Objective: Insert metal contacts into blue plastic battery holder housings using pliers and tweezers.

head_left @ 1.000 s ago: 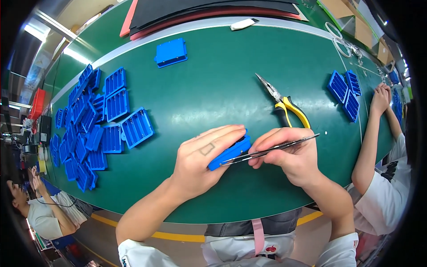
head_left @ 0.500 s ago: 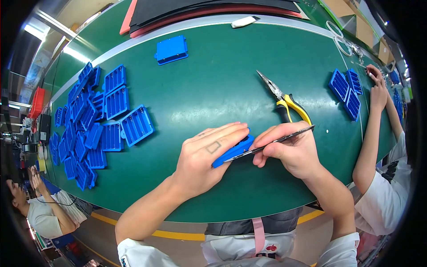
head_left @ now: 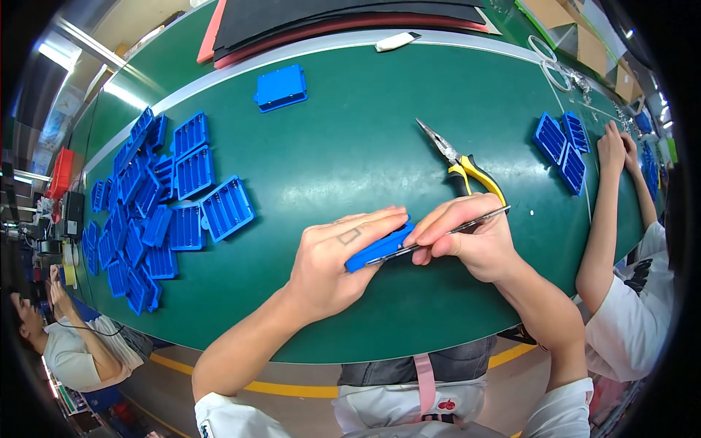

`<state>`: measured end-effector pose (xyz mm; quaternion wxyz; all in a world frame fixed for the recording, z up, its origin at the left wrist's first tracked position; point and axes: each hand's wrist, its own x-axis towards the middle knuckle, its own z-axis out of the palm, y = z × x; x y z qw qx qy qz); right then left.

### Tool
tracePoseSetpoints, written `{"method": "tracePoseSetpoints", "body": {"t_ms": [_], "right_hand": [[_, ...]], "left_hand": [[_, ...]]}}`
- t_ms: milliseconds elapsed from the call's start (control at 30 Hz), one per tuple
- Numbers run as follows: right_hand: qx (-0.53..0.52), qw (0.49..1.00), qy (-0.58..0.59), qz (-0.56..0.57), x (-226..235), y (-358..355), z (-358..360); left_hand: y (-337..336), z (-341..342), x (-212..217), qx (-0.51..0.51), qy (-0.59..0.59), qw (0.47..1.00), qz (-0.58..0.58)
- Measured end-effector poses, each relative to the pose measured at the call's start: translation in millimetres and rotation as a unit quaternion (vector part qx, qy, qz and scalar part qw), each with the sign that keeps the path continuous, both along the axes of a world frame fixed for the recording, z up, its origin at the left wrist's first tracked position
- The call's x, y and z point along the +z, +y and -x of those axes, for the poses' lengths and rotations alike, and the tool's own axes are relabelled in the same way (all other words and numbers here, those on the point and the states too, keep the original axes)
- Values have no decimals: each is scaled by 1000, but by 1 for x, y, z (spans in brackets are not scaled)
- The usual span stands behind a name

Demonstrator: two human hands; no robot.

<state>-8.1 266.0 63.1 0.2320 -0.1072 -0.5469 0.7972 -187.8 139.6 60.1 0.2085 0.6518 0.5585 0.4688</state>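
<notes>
Slotted blue trays (head_left: pixel 228 209) lay piled at frame left, any contents too small to tell. At centre, the left hand's (head_left: pixel 328 252) fingers gripped a tilted blue case (head_left: pixel 359 258), inside hidden; the right hand (head_left: pixel 475 237) pinched a slim dark tool (head_left: pixel 394 253) at its edge.

The case (head_left: pixel 359 258) looks like hard blue plastic, smooth and a bit dull. The tweezers (head_left: pixel 491 214) look like thin metal, dark, with a small shine. The pliers (head_left: pixel 450 153) have a gray metal nose, and their handles (head_left: pixel 482 176) look like smooth yellow and black plastic or rubber; I can't tell which. The trays (head_left: pixel 194 172) look like blue plastic, with tiny shiny bits inside that look like metal. The table (head_left: pixel 328 146) is smooth and green, and light makes a glossy patch on it. The sheets (head_left: pixel 336 22) look flat, black and matt. The cartons (head_left: pixel 591 47) look like plain brown cardboard. The sleeve (head_left: pixel 558 412) is soft white cloth.
</notes>
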Motion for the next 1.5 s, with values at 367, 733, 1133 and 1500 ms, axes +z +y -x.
{"method": "tracePoseSetpoints", "body": {"t_ms": [367, 733, 1133, 1500], "right_hand": [[-32, 999, 9, 15, 5, -4, -1], [-49, 994, -4, 100, 3, -11, -2], [-77, 987, -5, 142, -8, -19, 0], [-64, 991, 3, 120, 0, -17, -2]], "left_hand": [[6, 7, 0, 6, -17, 1000, -7], [3, 2, 0, 15, -47, 999, -10], [1, 1, -2, 23, -37, 999, -4], [3, 0, -2, 9, -14, 1000, -19]]}}
